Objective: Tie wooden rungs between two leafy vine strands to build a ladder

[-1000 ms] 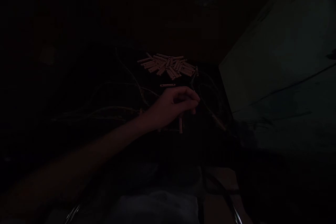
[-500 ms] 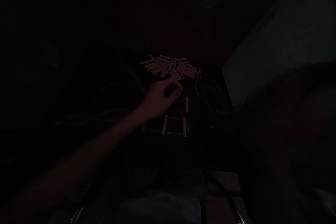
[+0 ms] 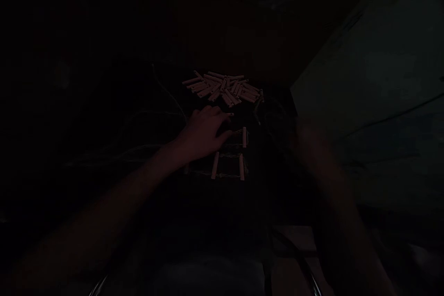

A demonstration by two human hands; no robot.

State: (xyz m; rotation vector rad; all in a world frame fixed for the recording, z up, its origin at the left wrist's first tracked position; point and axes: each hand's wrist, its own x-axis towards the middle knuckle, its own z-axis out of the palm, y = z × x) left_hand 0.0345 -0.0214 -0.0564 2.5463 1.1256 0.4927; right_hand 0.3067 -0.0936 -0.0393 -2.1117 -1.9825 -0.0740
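Now parts the fingers of the left hand [image 3: 204,132] by a loose stick [image 3: 231,114]; brings in the right hand [image 3: 310,145], too blurred to tell its grip, seemingly making the work two-handed.

Up at the upper centre of the frame, there's the pile of sticks [image 3: 225,85], on the table [image 3: 222,199]. Just below it, left of centre, comes the left hand [image 3: 203,132], one stick's end [image 3: 231,114] beside its fingers. Below and right of that hand, a single rung [image 3: 244,137] stands above a pair of rungs [image 3: 242,166], strings [image 3: 231,176] running between that pair. Over to the left, a cord [image 3: 169,95] slants down toward the hand. And at centre right, the right hand [image 3: 310,143], before the wall [image 3: 381,69].
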